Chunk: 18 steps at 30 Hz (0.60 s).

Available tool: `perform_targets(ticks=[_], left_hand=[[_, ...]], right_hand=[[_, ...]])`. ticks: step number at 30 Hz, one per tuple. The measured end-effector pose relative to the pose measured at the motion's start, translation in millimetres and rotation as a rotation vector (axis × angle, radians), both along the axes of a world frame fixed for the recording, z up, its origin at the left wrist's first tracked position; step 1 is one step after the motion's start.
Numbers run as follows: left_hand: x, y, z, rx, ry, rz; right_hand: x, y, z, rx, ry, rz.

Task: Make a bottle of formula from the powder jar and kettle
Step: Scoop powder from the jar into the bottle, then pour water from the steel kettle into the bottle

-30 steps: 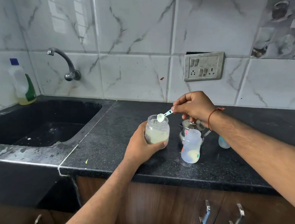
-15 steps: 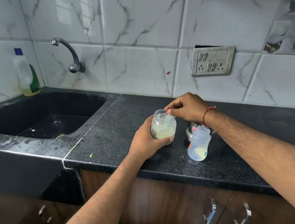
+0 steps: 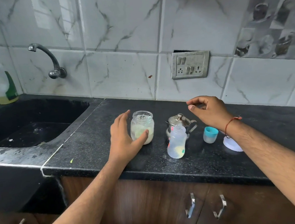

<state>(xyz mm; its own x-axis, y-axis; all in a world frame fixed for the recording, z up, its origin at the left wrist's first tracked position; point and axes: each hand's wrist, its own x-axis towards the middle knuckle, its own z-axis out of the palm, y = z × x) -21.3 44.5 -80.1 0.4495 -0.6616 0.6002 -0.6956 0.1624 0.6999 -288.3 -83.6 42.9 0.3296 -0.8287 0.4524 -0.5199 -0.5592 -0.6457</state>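
The clear powder jar [image 3: 142, 126] stands open on the black counter [image 3: 96, 148] with pale powder and the small scoop inside. My left hand [image 3: 123, 139] is beside it with fingers spread, the thumb still touching the jar's front. My right hand [image 3: 207, 112] hovers empty above the counter, right of the small steel kettle [image 3: 180, 122]. The open baby bottle [image 3: 177, 143], with some powder at its bottom, stands in front of the kettle. A teal bottle cap [image 3: 210, 134] and a white lid [image 3: 232, 145] lie to the right, the lid partly under my right forearm.
A black sink [image 3: 28, 127] with a wall tap [image 3: 49, 61] lies to the left, with a dish soap bottle [image 3: 2, 83] at its back corner. A switch panel [image 3: 190, 65] is on the tiled wall. Cabinet handles [image 3: 191, 206] sit below the counter edge.
My right hand dropped the scoop into the jar and drew away to the right. My left hand set the jar down and loosened its grip.
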Motion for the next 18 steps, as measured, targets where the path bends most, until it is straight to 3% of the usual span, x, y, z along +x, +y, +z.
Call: perform_targets(ticks=[2,4,9,18], left_hand=[[-9,10,4,-0.177,-0.121,-0.018],[-22,17,5,-0.230,-0.159,-0.106],[-69,5,10,0.011,0.120,-0.416],[-86,-14,2,0.210,0.100,-0.447]], right_hand=[[-19,-5,-5,0.062,0.002,-0.026],[-32,-9,-11,0.137,0.004,-0.040],[-38,-13,-28,0.330,-0.010,-0.073],[-12,-14,-40,0.521,-0.034,0.033]])
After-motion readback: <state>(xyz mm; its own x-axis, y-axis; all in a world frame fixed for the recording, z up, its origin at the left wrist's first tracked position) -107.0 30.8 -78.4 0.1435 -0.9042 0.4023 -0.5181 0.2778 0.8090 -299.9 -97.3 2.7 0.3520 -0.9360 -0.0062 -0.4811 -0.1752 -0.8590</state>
